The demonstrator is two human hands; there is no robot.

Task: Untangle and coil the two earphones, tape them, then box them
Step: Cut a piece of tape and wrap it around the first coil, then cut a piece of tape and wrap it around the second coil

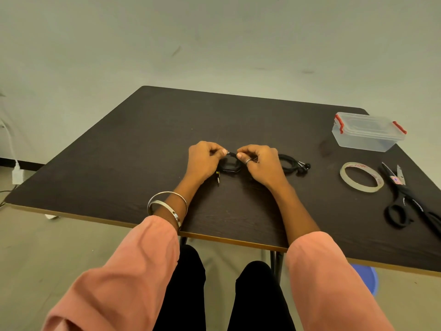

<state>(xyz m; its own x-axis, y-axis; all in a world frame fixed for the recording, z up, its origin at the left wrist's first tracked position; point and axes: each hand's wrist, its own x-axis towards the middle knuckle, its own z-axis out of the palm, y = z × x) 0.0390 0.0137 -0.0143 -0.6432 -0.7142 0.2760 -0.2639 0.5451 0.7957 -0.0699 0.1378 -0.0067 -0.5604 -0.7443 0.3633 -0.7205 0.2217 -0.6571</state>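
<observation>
Pretty bare room: dark wood-grain table with a light edge strip, sitting on a scuffed greyish floor that fills everything toward 12 o'clock. Over at 9 o'clock there's a white charger with its cable. A blue stool peeks out at 4 o'clock.

Both hands on black earphone coil

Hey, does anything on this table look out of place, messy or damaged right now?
Nothing stands out. Both hands, left and right, pinch a coiled black earphone; a second coil lies beside them. The tape roll, scissors and closed clear box sit tidily on the right.
</observation>
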